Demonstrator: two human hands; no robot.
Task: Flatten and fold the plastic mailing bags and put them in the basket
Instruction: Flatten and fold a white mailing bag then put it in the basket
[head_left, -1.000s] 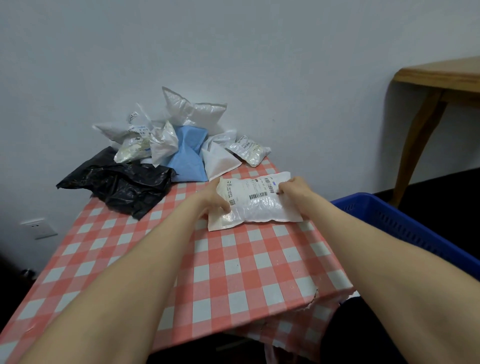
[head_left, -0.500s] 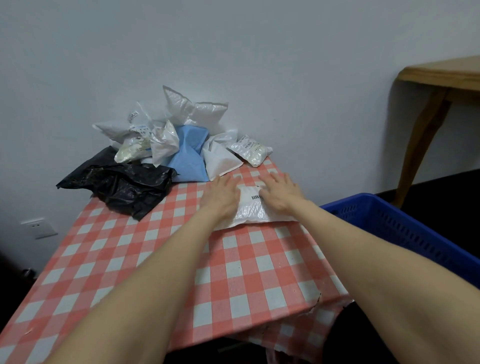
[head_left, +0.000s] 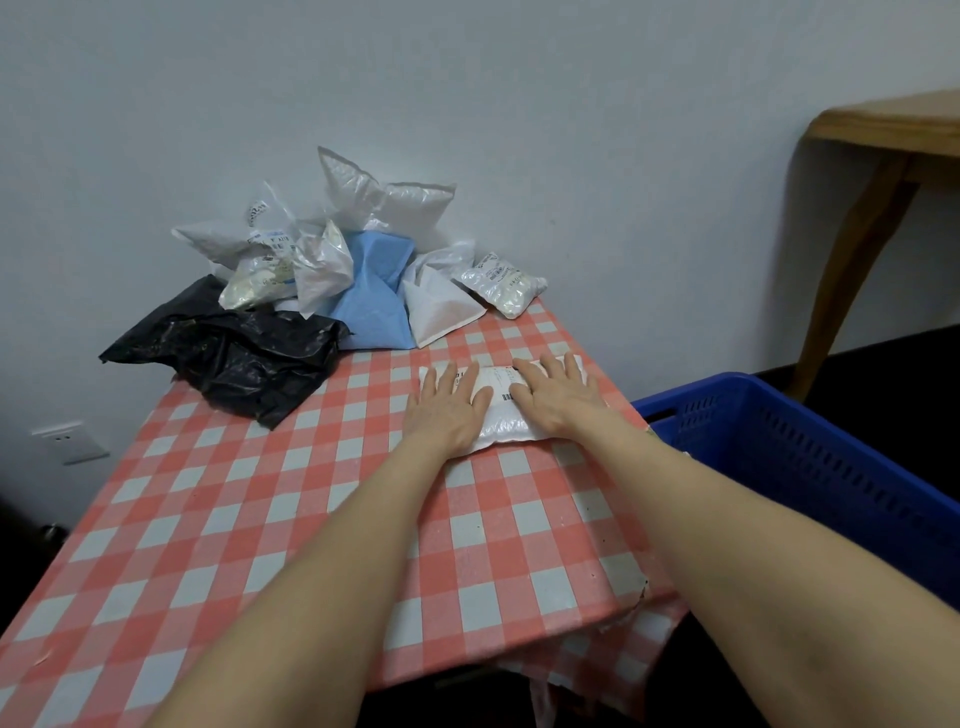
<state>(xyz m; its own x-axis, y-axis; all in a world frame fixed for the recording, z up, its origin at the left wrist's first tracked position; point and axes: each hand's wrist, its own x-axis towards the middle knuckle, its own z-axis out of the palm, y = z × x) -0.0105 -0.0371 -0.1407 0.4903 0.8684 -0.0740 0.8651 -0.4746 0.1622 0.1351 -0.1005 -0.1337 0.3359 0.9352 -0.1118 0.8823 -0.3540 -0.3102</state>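
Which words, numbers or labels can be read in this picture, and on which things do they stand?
No text reads for certain.
Label with barcode on the nearest white mailing bag: too blurred.
Label with barcode on the small white padded bag: too small.
Labels on the crumpled white bag: blurred.

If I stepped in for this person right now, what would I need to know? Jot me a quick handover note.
Left hand: flat, fingers straight, pressing the white mailing bag onto the checked table.
Right hand: likewise, on the bag's right part.
Other bags: a crumpled pile at the table's far end by the wall.
Blue basket: right of the table; no bag shows in the part in view.
Done: this bag is laid out for flattening.
Left: fold it, put it in the basket, then do the pile.
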